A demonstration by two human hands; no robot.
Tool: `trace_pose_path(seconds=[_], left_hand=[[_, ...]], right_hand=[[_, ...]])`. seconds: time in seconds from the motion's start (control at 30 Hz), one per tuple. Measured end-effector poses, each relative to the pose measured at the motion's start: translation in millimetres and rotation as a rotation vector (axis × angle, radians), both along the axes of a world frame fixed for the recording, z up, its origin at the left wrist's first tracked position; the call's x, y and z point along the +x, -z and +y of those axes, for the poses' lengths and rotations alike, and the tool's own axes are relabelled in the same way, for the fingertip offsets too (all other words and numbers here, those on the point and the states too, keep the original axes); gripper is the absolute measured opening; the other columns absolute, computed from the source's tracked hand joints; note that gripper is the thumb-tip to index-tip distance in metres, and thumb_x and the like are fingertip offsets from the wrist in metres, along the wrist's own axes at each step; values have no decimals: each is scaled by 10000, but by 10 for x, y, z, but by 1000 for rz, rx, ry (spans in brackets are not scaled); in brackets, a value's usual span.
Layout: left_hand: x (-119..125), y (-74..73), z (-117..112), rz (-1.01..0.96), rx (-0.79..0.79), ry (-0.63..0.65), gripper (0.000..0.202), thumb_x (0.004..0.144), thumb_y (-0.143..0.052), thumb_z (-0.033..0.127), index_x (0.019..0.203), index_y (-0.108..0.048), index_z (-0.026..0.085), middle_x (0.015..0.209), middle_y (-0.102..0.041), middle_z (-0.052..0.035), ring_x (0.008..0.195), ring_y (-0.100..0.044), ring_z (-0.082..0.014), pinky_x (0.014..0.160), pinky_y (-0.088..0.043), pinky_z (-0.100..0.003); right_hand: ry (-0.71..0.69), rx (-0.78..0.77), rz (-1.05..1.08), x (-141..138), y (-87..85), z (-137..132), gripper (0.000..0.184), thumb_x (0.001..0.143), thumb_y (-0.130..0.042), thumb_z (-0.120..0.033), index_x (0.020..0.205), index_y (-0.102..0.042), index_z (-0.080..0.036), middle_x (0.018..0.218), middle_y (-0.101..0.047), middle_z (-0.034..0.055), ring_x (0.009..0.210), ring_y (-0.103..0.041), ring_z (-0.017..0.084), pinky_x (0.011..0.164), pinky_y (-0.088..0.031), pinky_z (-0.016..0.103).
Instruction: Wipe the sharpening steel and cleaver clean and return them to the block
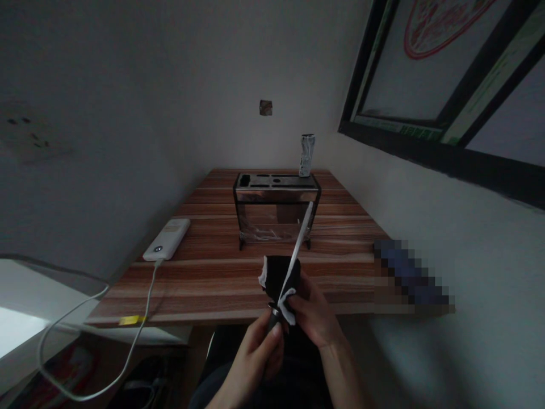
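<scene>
My left hand (264, 343) is closed around the dark handle of a sharpening steel (298, 244), just below its ring-shaped guard. The pale rod slants up and to the right over the table's front edge. My right hand (313, 309) grips a black cloth (276, 272) with white edges, its fingers close to the guard. The cloth lies behind and beside the lower rod; whether it touches the metal I cannot tell. Beyond the rod's tip stands a knife block (276, 196) with a slotted metal top and clear sides. A plastic-wrapped handle (306, 154) sticks up from its right end.
On the wood-grained table (213, 278), a white power bank (167, 238) with a cable (149, 295) lies at the left. A blurred-out object (413, 275) is at the right edge. Walls close in on both sides, with a framed board (426, 130) at the upper right.
</scene>
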State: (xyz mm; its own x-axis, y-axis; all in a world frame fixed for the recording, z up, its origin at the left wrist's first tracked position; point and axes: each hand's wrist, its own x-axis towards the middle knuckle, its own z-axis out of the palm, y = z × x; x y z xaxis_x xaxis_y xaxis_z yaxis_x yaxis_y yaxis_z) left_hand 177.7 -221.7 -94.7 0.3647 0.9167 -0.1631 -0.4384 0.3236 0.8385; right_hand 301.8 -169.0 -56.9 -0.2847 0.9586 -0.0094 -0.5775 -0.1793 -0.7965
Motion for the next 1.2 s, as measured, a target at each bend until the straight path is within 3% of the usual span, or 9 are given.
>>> trace_pose_path(seconds=[0.1, 0.2, 0.37, 0.57, 0.7, 0.83, 0.9, 1.0, 1.2], left_hand=[[-4, 4, -13, 62, -18, -17, 519, 735, -678, 623, 907, -536, 154, 490, -315, 122, 392, -216, -22, 366, -193, -141], [-1, 38, -31, 115, -71, -107, 683, 655, -719, 657, 1070, -534, 148, 523, -343, 115, 427, -268, -35, 393, -205, -145], [4, 81, -39, 185, -61, -158, 807, 648, -699, 684, 1212, -502, 141, 548, -372, 105, 444, -307, -47, 406, -242, -150], [-41, 95, -32, 322, 68, -53, 679, 756, -581, 689, 1135, -528, 128, 478, -414, 98, 360, -296, -53, 338, -231, -159], [-66, 99, -29, 345, -3, -133, 701, 694, -650, 680, 1133, -549, 142, 527, -442, 87, 394, -316, -55, 364, -240, -161], [-51, 78, -11, 354, -11, -174, 613, 624, -692, 693, 861, -630, 131, 613, -523, 24, 480, -383, -73, 420, -276, -178], [-38, 86, -5, 344, -34, -162, 610, 601, -692, 710, 780, -622, 131, 570, -481, 38, 475, -357, -71, 423, -261, -182], [-41, 141, -7, 363, -61, -188, 630, 574, -711, 704, 799, -641, 120, 537, -418, 64, 472, -317, -68, 427, -255, -182], [-93, 243, -14, 461, -2, -318, 595, 597, -749, 621, 887, -685, 106, 690, -587, -15, 597, -435, -121, 527, -376, -210]], right_hand=[[-8, 88, -84, -1, -21, -49, 488, 674, -804, -327, 1129, -637, -273, 1068, -715, 58, 961, -667, 223, 871, -512, 358], [-19, 141, -200, 6, -33, -84, 496, 735, -759, -289, 1198, -582, -268, 1121, -704, 66, 1040, -650, 231, 928, -489, 388], [23, 127, -320, -5, -7, -83, 391, 727, -758, -347, 1078, -657, -208, 1091, -718, 91, 1055, -652, 274, 922, -506, 424], [83, 141, -464, 8, 28, -85, 367, 723, -753, -375, 1031, -686, -189, 1041, -730, 105, 1013, -662, 292, 862, -532, 427], [120, 174, -571, 34, 14, -89, 393, 683, -786, -361, 1031, -696, -203, 1006, -741, 84, 980, -665, 286, 877, -513, 414], [141, 180, -554, 12, -17, -101, 359, 679, -783, -350, 1003, -709, -213, 965, -749, 64, 936, -676, 274, 852, -515, 391], [128, 192, -513, -12, -24, -110, 338, 692, -773, -345, 999, -711, -218, 952, -751, 56, 918, -683, 263, 839, -521, 377], [107, 175, -452, -44, -16, -120, 342, 700, -767, -348, 1007, -704, -212, 968, -749, 68, 903, -692, 263, 795, -541, 370], [93, 132, -370, -80, 0, -146, 328, 721, -757, -358, 1001, -698, -198, 1028, -743, 95, 969, -687, 284, 764, -559, 363]])
